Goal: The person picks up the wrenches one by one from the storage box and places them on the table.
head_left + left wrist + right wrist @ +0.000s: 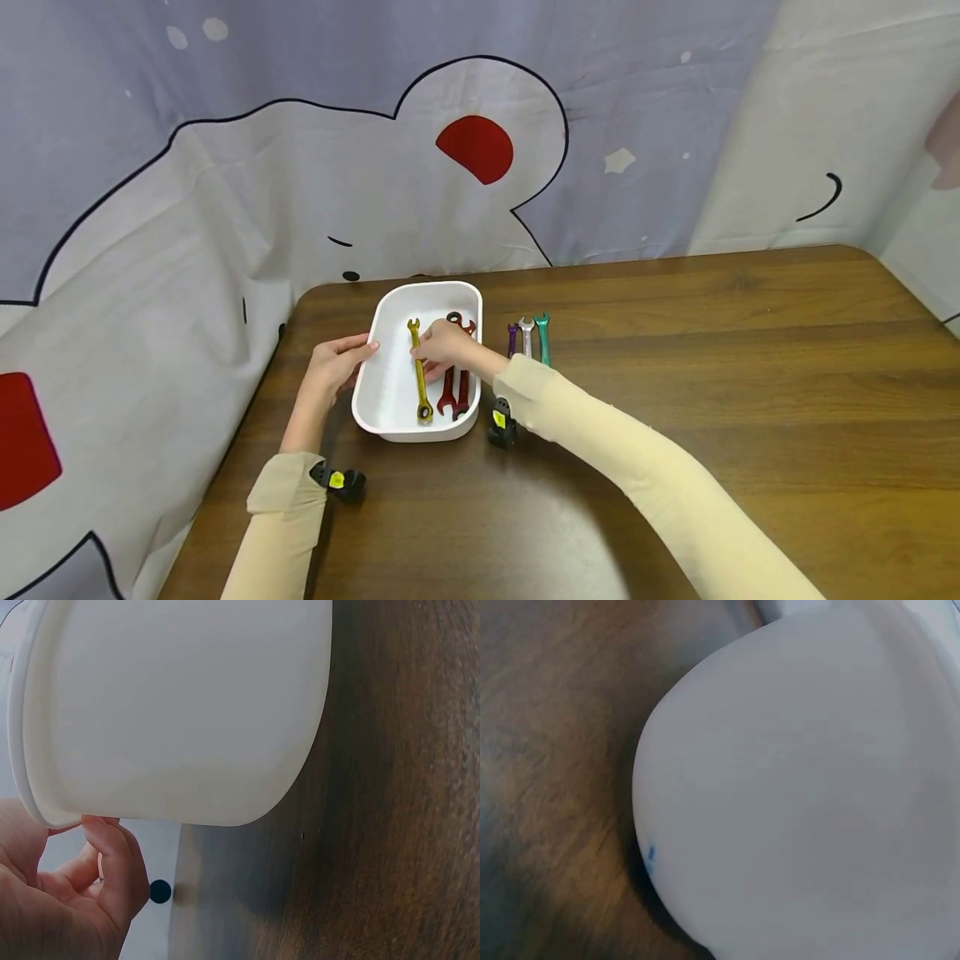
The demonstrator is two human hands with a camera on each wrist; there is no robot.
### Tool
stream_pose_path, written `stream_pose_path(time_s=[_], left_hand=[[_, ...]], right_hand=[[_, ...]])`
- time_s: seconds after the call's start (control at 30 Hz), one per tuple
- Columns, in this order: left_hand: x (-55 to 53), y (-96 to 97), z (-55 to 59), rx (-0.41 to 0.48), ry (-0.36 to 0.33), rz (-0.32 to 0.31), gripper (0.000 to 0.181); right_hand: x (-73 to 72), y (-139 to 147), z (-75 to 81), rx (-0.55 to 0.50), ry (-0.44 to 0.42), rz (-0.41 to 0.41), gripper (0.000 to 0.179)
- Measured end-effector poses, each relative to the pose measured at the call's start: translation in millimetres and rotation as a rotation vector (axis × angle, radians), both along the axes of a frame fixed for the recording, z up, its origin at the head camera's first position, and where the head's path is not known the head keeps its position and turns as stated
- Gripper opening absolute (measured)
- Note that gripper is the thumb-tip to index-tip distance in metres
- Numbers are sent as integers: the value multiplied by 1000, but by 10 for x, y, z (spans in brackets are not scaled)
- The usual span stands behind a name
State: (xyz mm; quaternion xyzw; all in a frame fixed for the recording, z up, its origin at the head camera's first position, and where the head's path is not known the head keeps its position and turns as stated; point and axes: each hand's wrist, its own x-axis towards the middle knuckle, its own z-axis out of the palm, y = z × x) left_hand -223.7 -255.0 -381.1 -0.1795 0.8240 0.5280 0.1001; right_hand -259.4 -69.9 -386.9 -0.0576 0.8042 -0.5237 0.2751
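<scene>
At far left, the printed cloth point(202, 242) hangs beside and beyond my grip. My left hand point(335, 367) pinches the rim of the white plastic tray point(386, 392) at its left side; from the left wrist, a bent finger shows against the wall just under the lip. A black wrist camera point(347, 485) with a yellow sticker sits at that cuff, nearer my body than the hand.

Inside the tray, to the right of my left hand, is the gold combination wrench point(420, 379), its open end pointing away from me and its ring end toward me. My right hand point(447, 343) reaches in from the right and pinches its shaft; whether the wrench rests on the tray floor, I cannot tell.

Just right of those fingers, partly under my hand, two red combination wrenches point(463, 387) lie side by side, head to tail. Beyond the tray's right wall, on the wooden table point(712, 375), come a purple wrench point(513, 333), a silver wrench point(527, 333) and a teal wrench point(543, 337), open ends away from me, lower parts hidden by my right forearm.
</scene>
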Motion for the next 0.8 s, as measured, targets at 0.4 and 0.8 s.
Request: stream_pose_path(time_s=[0.4, 0.8], left_hand=[[13, -1, -16, -32, 31, -17, 52], [8, -11, -15, -26, 22, -22, 52]], right_hand=[[104, 30, 135, 69, 120, 45, 17], [185, 141, 298, -23, 118, 65, 24]])
